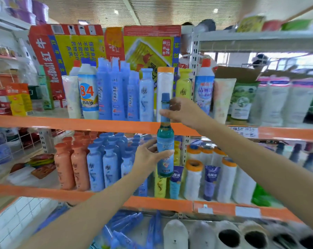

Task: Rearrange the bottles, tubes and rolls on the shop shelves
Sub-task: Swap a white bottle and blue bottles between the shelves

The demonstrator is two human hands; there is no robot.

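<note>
Both hands hold one tall green bottle (165,150) upright in front of the shelves: the left hand (148,156) is wrapped around its labelled body, and the right hand (180,110) pinches its neck just under the blue cap. Behind it runs the orange shelf edge (80,124), with orange and blue bottles (98,164) and white rolls (193,178) below. Farther back, the upper shelf carries blue bottles (116,92), a white "84" bottle (88,92) and tubes (some blurred).
</note>
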